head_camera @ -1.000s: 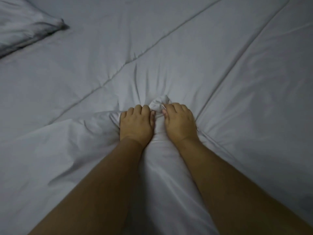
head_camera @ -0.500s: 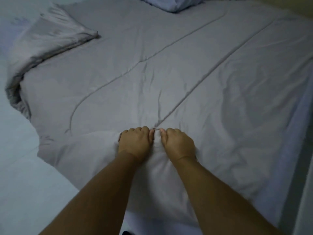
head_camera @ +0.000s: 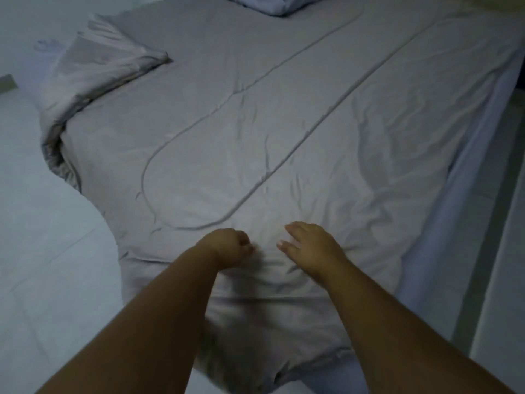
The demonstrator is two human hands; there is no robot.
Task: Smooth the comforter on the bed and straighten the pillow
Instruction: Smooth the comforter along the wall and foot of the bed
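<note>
A grey-pink comforter (head_camera: pixel 284 115) with stitched seam lines covers most of the bed. Its far left corner (head_camera: pixel 93 69) is folded back on itself in a bunched heap. A pale pillow (head_camera: pixel 272 2) lies at the top edge, mostly cut off. My left hand (head_camera: pixel 227 245) hovers just above the near part of the comforter with fingers curled and nothing in it. My right hand (head_camera: pixel 309 243) is beside it, fingers spread, holding nothing. A small gap separates the hands.
A light blue bed sheet (head_camera: pixel 443 223) shows along the right side of the mattress. Pale tiled floor (head_camera: pixel 42 251) lies to the left. A light strip of floor or wall base (head_camera: pixel 505 251) runs down the right edge.
Both hands have let go of the bunched fabric they gripped and lifted apart. The comforter has been drawn toward me and lies flatter. The view has pulled back, showing the whole bed.
</note>
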